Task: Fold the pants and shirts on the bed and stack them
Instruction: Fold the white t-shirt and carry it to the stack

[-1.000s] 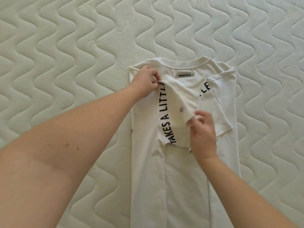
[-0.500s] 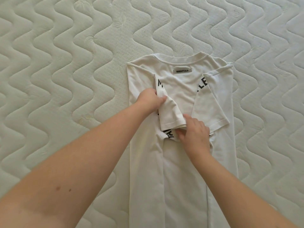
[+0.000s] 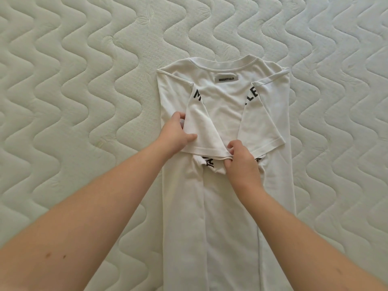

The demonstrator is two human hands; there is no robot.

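While the white shirt (image 3: 226, 206) lies flat on the bed (image 3: 73, 91), collar pointing away from the person and body running down toward the bottom of the view, both hands work on the sleeve folded over its left side. Both long edges of the shirt are already turned inward, so it forms a narrow strip in the middle of the quilted mattress cover, which is stitched in wavy lines.

The left hand (image 3: 175, 136) holds the outer edge of the left sleeve (image 3: 201, 131), its grip pinching the cloth between thumb and curled fingers just beside the shirt's folded left edge. The right hand (image 3: 241, 164) takes the lower inner corner of that same sleeve at its hem, fingers curled and pinching the cloth there. The sleeve lies spread between the two hands, slanting down from the shoulder and covering part of the black lettering printed across the back.

The right sleeve (image 3: 264, 114) is folded inward and lies flat on the shirt, touching neither hand. Between the two sleeves some black letters show (only fragments can be read, an "M" at the left and "LE" at the right). A small grey label (image 3: 226, 79) reading ESSENTIALS sits just below the collar (image 3: 224, 66). Both bare forearms reach in from the bottom corners of the view.
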